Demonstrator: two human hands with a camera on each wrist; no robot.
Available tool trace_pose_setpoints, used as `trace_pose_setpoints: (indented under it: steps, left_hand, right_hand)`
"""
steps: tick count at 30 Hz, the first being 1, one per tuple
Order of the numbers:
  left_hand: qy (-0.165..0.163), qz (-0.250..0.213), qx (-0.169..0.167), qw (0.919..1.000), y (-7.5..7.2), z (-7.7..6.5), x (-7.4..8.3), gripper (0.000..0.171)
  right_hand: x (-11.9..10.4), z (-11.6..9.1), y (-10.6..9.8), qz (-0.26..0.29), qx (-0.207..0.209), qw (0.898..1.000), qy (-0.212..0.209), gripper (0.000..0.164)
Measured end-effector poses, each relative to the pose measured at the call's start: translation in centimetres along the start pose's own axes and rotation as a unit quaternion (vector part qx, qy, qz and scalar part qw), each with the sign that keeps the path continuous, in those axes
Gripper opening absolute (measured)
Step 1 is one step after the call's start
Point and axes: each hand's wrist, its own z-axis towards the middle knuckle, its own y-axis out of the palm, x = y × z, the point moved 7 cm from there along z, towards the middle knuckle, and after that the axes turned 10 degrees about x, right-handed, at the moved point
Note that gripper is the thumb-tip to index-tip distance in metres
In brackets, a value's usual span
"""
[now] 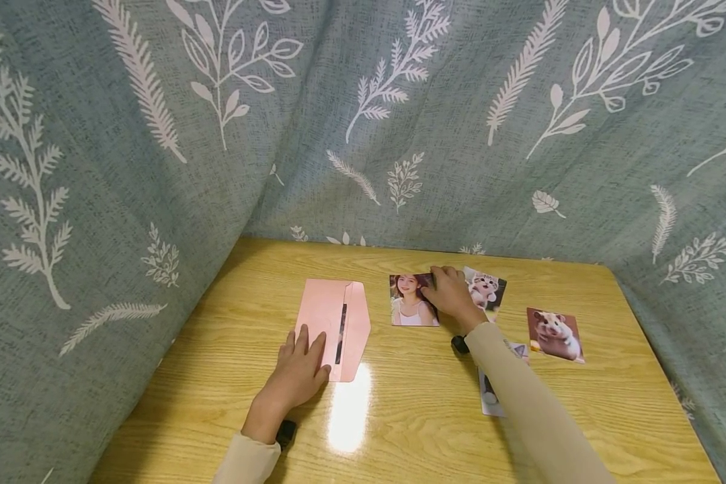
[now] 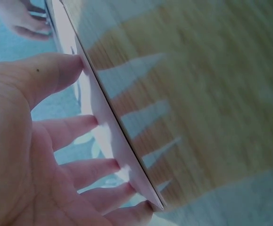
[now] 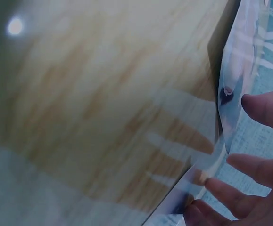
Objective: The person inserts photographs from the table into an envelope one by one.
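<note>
In the head view, my left hand rests with spread fingers on a pink envelope. The envelope's flap is unfolded to the right, and a dark strip shows at its opening. Fingertips lie along the envelope's edge in the left wrist view. My right hand is over the right side of a portrait photo, its thumb and forefinger at the photo's edge. In the right wrist view that photo looks bowed, its edge standing off the table. A kitten photo is partly hidden behind the same hand.
A hamster photo lies farther right on the wooden table. Another photo is partly covered by my right forearm. Patterned blue-grey cloth hangs round the table's back and sides. Light glares on the tabletop near the envelope.
</note>
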Motion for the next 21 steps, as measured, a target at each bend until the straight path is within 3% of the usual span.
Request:
trace_pose_setpoints:
  steps: [12, 21]
  left_hand:
    - [-0.002, -0.002, 0.001, 1.0, -0.08, 0.08, 0.06, 0.062]
    - [-0.007, -0.008, -0.002, 0.9999, 0.06, 0.02, -0.06, 0.063]
  right_hand:
    - [0.16, -0.08, 0.01, -0.012, 0.01, 1.0, -0.005, 0.06]
    - [0.27, -0.02, -0.64, 0.041, 0.055, 0.998, 0.0, 0.048]
